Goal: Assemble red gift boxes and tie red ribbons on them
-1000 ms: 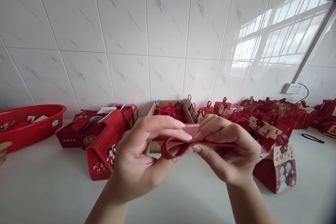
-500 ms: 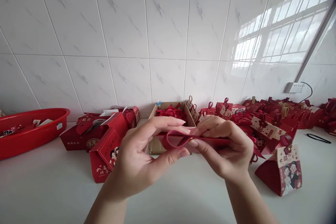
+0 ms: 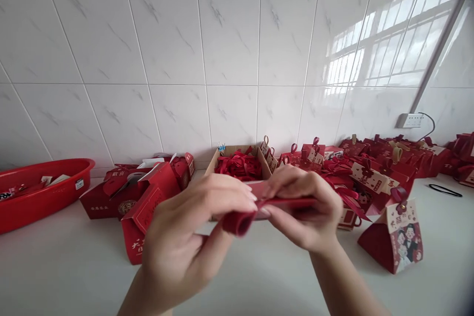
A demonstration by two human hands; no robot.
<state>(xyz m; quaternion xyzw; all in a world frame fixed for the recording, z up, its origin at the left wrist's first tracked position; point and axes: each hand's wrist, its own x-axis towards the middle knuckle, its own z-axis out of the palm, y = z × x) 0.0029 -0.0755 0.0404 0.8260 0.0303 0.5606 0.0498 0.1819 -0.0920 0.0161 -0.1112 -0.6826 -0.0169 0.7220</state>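
Observation:
A red gift box is held up in front of me, its upper edge toward me and slightly blurred. My right hand is closed on that edge, thumb below and fingers over the top. A dark red ribbon loop sticks out from the box on the left. Around the loop, my left hand is closed, its fingers on top and its thumb underneath. Most of the box is hidden behind both hands. Just behind them stands a cardboard box filled with red ribbons.
On the left are a red plastic basin and several red boxes. Many gift boxes crowd the right side, with one finished-looking box nearer me. A black loop lies beyond it. A tiled wall bounds the white table.
My left fingers have closed in on the ribbon loop, which now points down toward me. Both hands sit slightly further left, and the view has shifted a little.

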